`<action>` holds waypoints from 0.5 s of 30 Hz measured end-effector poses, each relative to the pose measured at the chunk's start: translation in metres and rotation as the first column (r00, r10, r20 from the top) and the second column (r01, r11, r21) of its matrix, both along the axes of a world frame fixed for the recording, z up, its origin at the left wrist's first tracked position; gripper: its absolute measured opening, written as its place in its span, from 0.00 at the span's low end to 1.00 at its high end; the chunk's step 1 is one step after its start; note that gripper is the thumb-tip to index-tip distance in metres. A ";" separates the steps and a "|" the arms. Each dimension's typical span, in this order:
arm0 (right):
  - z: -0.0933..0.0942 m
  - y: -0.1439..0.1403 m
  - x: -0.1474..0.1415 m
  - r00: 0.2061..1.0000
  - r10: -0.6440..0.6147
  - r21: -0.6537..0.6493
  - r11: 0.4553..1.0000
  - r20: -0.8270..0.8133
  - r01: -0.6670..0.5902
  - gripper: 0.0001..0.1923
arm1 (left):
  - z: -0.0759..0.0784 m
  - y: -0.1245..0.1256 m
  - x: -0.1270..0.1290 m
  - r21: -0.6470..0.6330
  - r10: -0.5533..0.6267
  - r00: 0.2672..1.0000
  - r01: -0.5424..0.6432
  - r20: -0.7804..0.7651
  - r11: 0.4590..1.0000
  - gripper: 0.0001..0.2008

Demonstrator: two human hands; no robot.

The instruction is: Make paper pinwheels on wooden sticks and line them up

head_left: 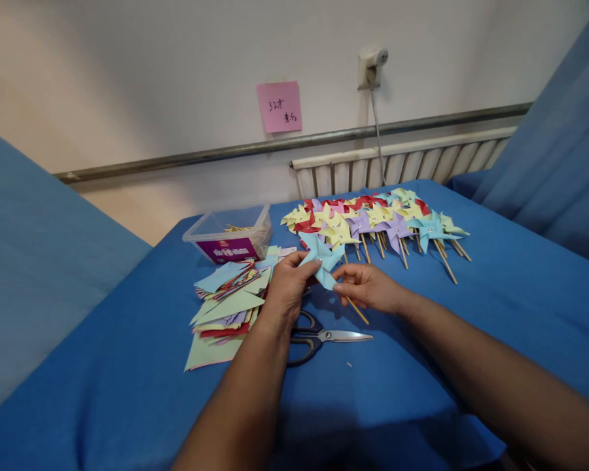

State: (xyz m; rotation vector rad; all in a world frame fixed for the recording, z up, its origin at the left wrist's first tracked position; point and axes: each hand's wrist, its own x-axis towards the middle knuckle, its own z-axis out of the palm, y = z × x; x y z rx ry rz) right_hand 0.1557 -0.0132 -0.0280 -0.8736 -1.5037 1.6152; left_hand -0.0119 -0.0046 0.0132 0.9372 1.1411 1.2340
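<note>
A light-blue paper pinwheel point(322, 252) on a thin wooden stick point(357, 311) is held up over the table by both hands. My left hand point(292, 278) is closed on its left side, the thumb pressed near the pin at the centre. At the lower right blade, beside the top of the stick, the fingers of my right hand point(360, 286) pinch the pinwheel. Below the hands lie scissors point(319, 337) with dark handles, their blades pointing right. To the left of my left hand is a stack of coloured paper pieces point(228, 307).
Several finished pinwheels point(373, 219) in yellow, purple, red and blue lie at the back right. A clear plastic box point(230, 235) with thin sticks stands at the back left. The blue-covered table point(127, 353) reaches a wall with a radiator point(373, 171) and a metal rail point(216, 154).
</note>
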 end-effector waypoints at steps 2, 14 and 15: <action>0.001 0.001 0.002 0.999 -0.011 0.018 1.000 0.031 0.010 0.11 | 0.001 0.000 0.000 -0.014 -0.006 1.000 0.006 -0.007 1.000 0.16; -0.001 0.000 -0.007 0.995 -0.091 -0.022 0.996 0.042 0.092 0.16 | -0.006 -0.002 0.005 0.078 0.013 0.998 -0.008 -0.061 0.997 0.19; -0.001 0.000 -0.007 0.995 -0.086 -0.017 0.996 0.050 0.087 0.16 | -0.006 -0.002 0.006 0.085 0.023 0.998 -0.018 -0.058 0.996 0.18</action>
